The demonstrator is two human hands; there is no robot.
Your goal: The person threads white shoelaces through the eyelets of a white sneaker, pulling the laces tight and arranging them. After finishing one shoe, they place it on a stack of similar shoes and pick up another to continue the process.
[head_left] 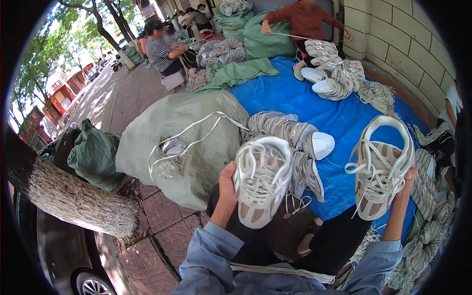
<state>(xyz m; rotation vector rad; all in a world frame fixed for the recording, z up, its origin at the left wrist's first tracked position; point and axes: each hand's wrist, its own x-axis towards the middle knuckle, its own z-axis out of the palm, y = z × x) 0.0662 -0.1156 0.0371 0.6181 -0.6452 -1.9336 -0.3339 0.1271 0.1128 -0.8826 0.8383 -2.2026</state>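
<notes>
My left hand [226,191] is closed on the side of a beige and white laced sneaker [263,183], its toe pointing down toward me. A matching sneaker [381,173] is gripped at its outer side by my right hand [405,185]. Both shoes are laced, with loose lace loops over their tongues; they are held apart above my lap. Beyond the left shoe, a row of nested sneaker uppers [278,123] lies on a blue tarp [260,91]. Across my lap rests a bundle of white laces [282,272]. My fingers are partly hidden behind the shoes.
A large grey-green sack [196,110] with a white lace [189,123] on it bulges at the left, near a tree trunk [78,201]. Piled uppers [427,184] and laces lie at the right. Farther off, a person in red [307,22] and others sit among sacks.
</notes>
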